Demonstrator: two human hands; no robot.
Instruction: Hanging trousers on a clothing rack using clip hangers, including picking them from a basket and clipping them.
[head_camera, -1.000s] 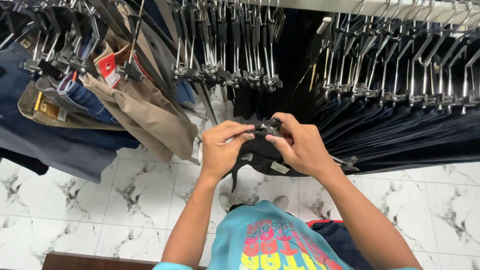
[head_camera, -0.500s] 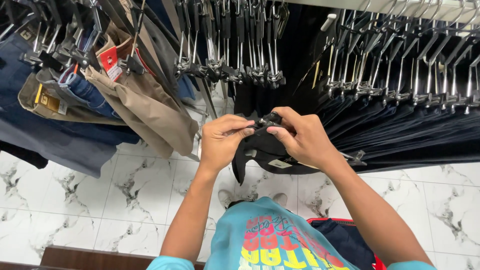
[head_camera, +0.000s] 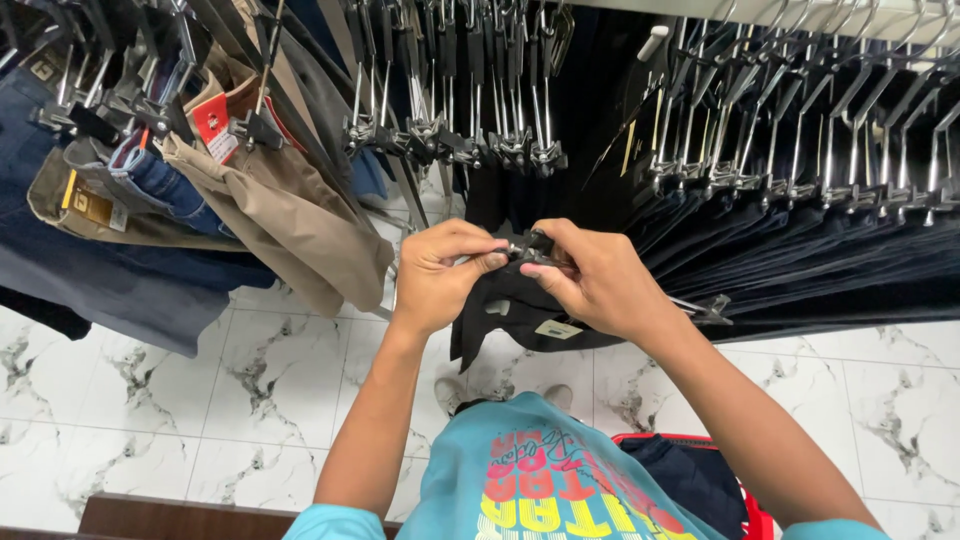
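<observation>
Crowding in on every side are racks of hanging clothes: dark trousers (head_camera: 800, 250) fanned out on metal clip hangers (head_camera: 790, 150) to your right, a tan pair (head_camera: 300, 220) and blue jeans (head_camera: 110, 280) to your left, another row of clips (head_camera: 460, 140) straight ahead. White marbled floor tiles (head_camera: 200, 390) show below. Both your hands meet in the gap between the racks. Your left hand (head_camera: 440, 275) is pinched shut, thumb and fingers closed on the small black hanger clip (head_camera: 527, 246), and your right hand (head_camera: 600, 285) grips the same clip from the other side, fingertips nearly touching the left's. The dark garment (head_camera: 510, 305) hangs from that clip, draped just under your knuckles and against your right palm. A small pale rectangular tag (head_camera: 557, 329) sits on the cloth below your right hand. Over on the tan pair there's a red and white tag (head_camera: 215, 125), and a yellow label (head_camera: 90, 205) on the olive waistband left of it.
</observation>
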